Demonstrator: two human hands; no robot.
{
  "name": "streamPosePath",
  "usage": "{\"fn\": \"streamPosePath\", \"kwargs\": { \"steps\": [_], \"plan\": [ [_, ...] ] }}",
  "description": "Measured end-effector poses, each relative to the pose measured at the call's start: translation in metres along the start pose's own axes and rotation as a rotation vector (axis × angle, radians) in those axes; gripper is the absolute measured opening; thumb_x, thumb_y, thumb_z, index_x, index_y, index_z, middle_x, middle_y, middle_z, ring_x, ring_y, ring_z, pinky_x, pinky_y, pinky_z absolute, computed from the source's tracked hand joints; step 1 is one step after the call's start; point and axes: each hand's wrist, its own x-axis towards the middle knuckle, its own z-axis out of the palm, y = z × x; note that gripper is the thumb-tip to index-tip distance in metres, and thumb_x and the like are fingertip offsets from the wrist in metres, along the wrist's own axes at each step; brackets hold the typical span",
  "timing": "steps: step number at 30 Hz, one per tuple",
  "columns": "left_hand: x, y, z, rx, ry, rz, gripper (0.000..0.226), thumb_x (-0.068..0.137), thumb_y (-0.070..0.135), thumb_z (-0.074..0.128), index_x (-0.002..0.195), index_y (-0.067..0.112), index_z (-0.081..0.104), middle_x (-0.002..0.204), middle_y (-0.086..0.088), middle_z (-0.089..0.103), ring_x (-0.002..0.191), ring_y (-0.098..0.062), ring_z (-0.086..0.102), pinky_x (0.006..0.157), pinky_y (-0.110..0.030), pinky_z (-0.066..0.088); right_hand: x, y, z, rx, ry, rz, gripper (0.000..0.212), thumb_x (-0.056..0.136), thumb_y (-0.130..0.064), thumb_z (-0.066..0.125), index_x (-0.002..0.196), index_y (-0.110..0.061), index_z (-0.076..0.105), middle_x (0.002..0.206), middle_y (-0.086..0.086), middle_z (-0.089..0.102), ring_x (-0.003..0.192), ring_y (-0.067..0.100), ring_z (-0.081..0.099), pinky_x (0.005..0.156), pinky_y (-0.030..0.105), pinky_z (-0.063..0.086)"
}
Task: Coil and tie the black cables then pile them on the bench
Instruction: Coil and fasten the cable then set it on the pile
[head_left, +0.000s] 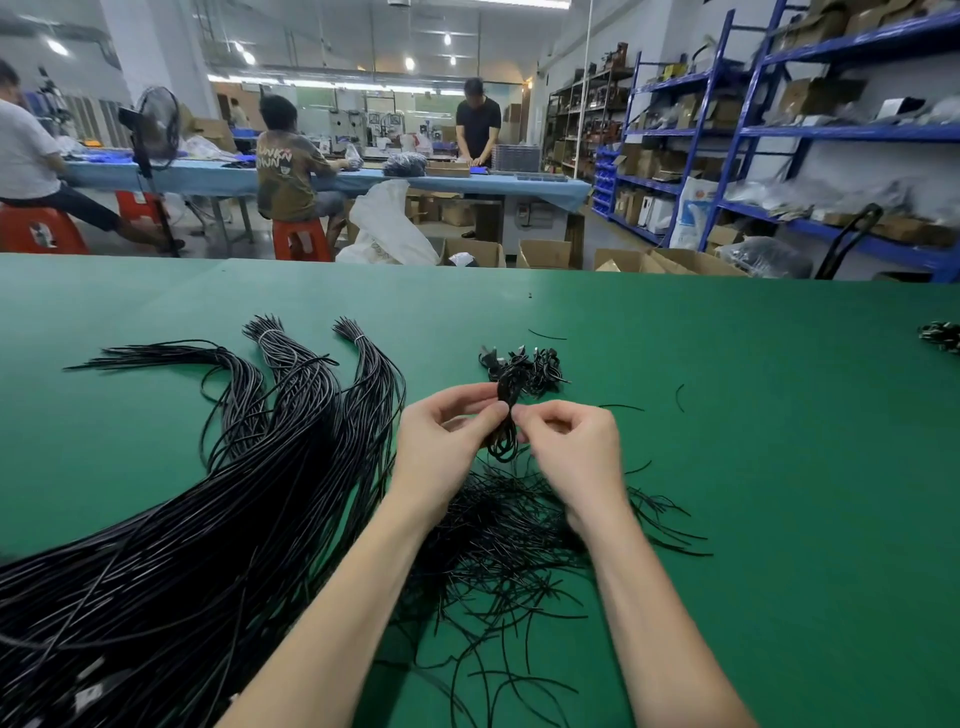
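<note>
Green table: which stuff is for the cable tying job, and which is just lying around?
For the job:
- coiled cable, pinched by left hand and right hand
- long uncoiled cables
- short ties
- finished pile

Just lying about:
- stray tie bits
- fan
- cardboard boxes
- blue shelves

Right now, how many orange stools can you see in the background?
3. One orange stool is at the far left under a seated person, a second stands just right of it behind the fan stand, and a third is under the person in the brown shirt. Others may be hidden.
</note>
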Motion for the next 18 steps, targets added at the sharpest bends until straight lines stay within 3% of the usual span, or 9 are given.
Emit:
{"fn": "streamPosePath", "kwargs": {
  "steps": [4, 8, 12, 16, 18],
  "plan": [
    [0.004, 0.000, -0.004, -0.062, 0.049, 0.024, 0.020, 0.083, 0.006, 0.080, 0.094, 0.022, 0.077, 0.088, -0.003, 0.079, 0.088, -0.017, 0.076, 0.080, -0.022, 0.058, -0.008, -0.003, 0.017, -0.090, 0.109, -0.237, 0.024, 0.089, -0.025, 0.075, 0.066, -0.028, 0.071, 0.058, -0.025, 0.066, 0.055, -0.005, 0.061, 0.055, 0.006, 0.042],
    [0.003, -0.002, -0.003, -0.105, 0.075, 0.003, 0.020, 0.082, 0.006, 0.080, 0.094, 0.021, 0.078, 0.089, -0.004, 0.079, 0.087, -0.013, 0.075, 0.077, -0.018, 0.056, -0.009, -0.003, 0.018, -0.127, 0.094, -0.305, 0.020, 0.089, -0.024, 0.074, 0.069, -0.025, 0.073, 0.059, -0.023, 0.066, 0.054, -0.004, 0.060, 0.055, 0.005, 0.042],
    [0.004, -0.003, -0.001, -0.234, 0.038, -0.119, 0.019, 0.089, 0.008, 0.074, 0.106, 0.015, 0.075, 0.093, -0.004, 0.079, 0.084, -0.010, 0.074, 0.074, -0.018, 0.056, -0.003, -0.001, 0.014, 0.028, 0.015, -0.150, 0.011, 0.085, -0.027, 0.080, 0.075, -0.026, 0.076, 0.070, -0.018, 0.073, 0.063, -0.005, 0.064, 0.063, 0.010, 0.048],
    [0.002, -0.002, 0.001, -0.171, -0.119, -0.236, 0.031, 0.095, 0.019, 0.068, 0.125, 0.016, 0.068, 0.113, -0.006, 0.075, 0.110, -0.023, 0.070, 0.100, -0.044, 0.054, 0.003, 0.000, 0.002, 0.335, -0.089, 0.069, 0.006, 0.086, -0.015, 0.082, 0.088, -0.020, 0.078, 0.079, -0.007, 0.078, 0.068, -0.001, 0.068, 0.057, 0.017, 0.053],
    [0.001, 0.000, -0.003, -0.175, -0.226, -0.257, 0.041, 0.091, 0.017, 0.071, 0.132, 0.018, 0.065, 0.124, -0.014, 0.070, 0.114, -0.027, 0.068, 0.103, -0.047, 0.052, 0.005, 0.002, -0.002, 0.450, -0.157, 0.155, 0.008, 0.089, -0.008, 0.077, 0.093, -0.015, 0.075, 0.079, -0.003, 0.078, 0.068, 0.004, 0.071, 0.059, 0.017, 0.055]
  ]
}}
